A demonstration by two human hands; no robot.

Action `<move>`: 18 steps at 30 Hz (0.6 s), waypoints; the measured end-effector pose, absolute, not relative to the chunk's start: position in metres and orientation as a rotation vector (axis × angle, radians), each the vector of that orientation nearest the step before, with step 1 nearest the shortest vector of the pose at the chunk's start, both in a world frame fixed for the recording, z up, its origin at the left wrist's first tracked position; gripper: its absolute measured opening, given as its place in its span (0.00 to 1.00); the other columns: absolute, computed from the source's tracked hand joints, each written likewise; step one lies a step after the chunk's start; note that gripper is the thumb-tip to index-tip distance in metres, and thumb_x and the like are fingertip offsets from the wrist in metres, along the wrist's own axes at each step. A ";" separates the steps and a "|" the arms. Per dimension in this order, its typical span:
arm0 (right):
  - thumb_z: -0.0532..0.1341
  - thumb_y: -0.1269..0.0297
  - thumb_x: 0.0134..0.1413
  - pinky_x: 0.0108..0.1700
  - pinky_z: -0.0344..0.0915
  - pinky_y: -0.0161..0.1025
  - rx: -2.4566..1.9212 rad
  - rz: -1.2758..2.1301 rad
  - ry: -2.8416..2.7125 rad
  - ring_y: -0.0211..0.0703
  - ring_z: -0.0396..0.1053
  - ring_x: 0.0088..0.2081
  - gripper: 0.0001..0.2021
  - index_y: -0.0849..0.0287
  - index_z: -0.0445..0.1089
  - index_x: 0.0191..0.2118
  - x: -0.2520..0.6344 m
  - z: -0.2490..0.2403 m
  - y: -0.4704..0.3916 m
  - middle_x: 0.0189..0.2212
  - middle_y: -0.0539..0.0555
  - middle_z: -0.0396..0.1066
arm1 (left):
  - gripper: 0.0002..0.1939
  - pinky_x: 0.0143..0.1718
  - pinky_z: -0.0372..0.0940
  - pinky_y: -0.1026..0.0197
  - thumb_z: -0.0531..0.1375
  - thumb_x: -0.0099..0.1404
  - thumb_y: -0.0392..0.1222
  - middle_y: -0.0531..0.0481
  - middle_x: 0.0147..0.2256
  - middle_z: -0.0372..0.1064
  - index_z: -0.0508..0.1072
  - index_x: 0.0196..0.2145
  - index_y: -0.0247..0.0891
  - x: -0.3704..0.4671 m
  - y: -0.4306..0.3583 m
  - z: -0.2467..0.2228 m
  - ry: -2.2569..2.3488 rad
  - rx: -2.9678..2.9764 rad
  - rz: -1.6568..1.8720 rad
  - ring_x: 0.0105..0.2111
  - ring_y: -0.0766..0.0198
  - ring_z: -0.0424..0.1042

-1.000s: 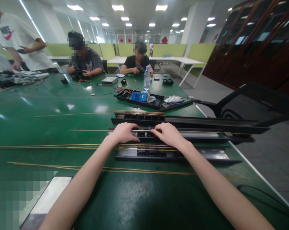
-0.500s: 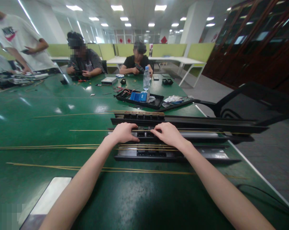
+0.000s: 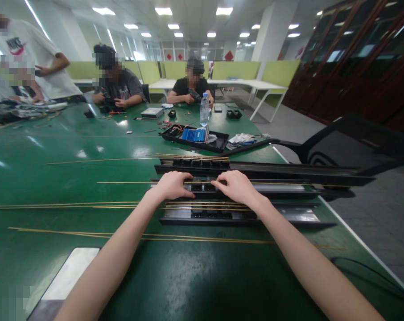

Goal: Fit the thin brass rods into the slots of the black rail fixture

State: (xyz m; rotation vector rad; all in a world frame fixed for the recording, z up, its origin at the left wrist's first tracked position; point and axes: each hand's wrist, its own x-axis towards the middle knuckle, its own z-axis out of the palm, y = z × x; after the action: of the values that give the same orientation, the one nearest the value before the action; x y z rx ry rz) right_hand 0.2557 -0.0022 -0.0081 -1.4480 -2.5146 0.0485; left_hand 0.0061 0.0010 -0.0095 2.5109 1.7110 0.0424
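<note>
The middle black channel rail (image 3: 289, 193) lies across the table, with black blocks (image 3: 198, 187) seated inside it. My left hand (image 3: 171, 185) grips this rail from the left, thumb on the near side and fingers on the far side. A thin brass rod (image 3: 121, 182) runs lengthwise over the rail and under both hands. With closed fingertips, my right hand (image 3: 233, 185) pinches the rod just right of the blocks; the exact contact is partly hidden. A nearer rail (image 3: 242, 222) carries several brass rods (image 3: 121, 203). Another rail (image 3: 272, 171) with rods and blocks lies beyond.
Loose rods (image 3: 202, 240) lie nearest me, and a phone-like flat object (image 3: 71, 272) is by my left forearm. Farther off are a black tray (image 3: 218, 141), gloves (image 3: 242, 140) and a water bottle (image 3: 204, 110). Several people work around the table. A chair (image 3: 356, 142) stands at right.
Both hands stay practically where they were on the middle rail, and the rods have barely moved. The person standing at far left has shifted slightly.
</note>
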 end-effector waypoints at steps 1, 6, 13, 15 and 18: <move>0.53 0.49 0.65 0.37 0.59 0.39 -1.445 0.047 -2.516 0.47 0.74 0.37 0.21 0.55 0.78 0.34 0.256 -0.008 -0.002 0.33 0.55 0.79 | 0.39 0.48 0.68 0.52 0.63 0.50 0.69 0.46 0.50 0.76 0.72 0.55 0.47 0.006 0.001 -0.009 1.711 2.511 0.043 0.49 0.46 0.74; 0.54 0.49 0.65 0.36 0.59 0.39 -1.431 0.027 -2.514 0.46 0.74 0.36 0.21 0.55 0.78 0.33 0.258 -0.009 -0.001 0.32 0.54 0.79 | 0.39 0.48 0.68 0.51 0.63 0.49 0.69 0.46 0.49 0.76 0.72 0.55 0.47 0.006 0.001 -0.010 1.711 2.511 0.050 0.48 0.46 0.74; 0.53 0.46 0.64 0.37 0.60 0.39 -1.472 0.046 -2.494 0.47 0.74 0.36 0.22 0.53 0.80 0.34 0.264 -0.008 0.001 0.33 0.53 0.80 | 0.40 0.48 0.68 0.53 0.63 0.49 0.69 0.46 0.50 0.76 0.72 0.55 0.47 0.006 0.002 -0.010 1.698 2.512 0.054 0.48 0.47 0.74; 0.53 0.46 0.64 0.37 0.60 0.39 -1.480 0.055 -2.495 0.47 0.74 0.36 0.22 0.53 0.80 0.34 0.266 -0.008 0.001 0.33 0.53 0.80 | 0.39 0.48 0.67 0.53 0.63 0.49 0.69 0.47 0.49 0.76 0.72 0.55 0.47 0.006 0.002 -0.010 1.705 2.506 0.051 0.48 0.47 0.74; 0.53 0.46 0.64 0.37 0.60 0.39 -1.482 0.050 -2.495 0.47 0.74 0.36 0.22 0.53 0.80 0.34 0.267 -0.008 0.002 0.33 0.53 0.80 | 0.39 0.48 0.67 0.53 0.63 0.50 0.69 0.47 0.49 0.76 0.72 0.55 0.47 0.006 0.002 -0.011 1.702 2.509 0.056 0.48 0.47 0.74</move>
State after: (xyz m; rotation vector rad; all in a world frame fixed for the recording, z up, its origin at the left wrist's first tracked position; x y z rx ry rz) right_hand 0.2674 0.0016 -0.0083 -1.4817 -2.4949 0.0496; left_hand 0.0056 0.0017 -0.0110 2.5085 1.7019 0.0558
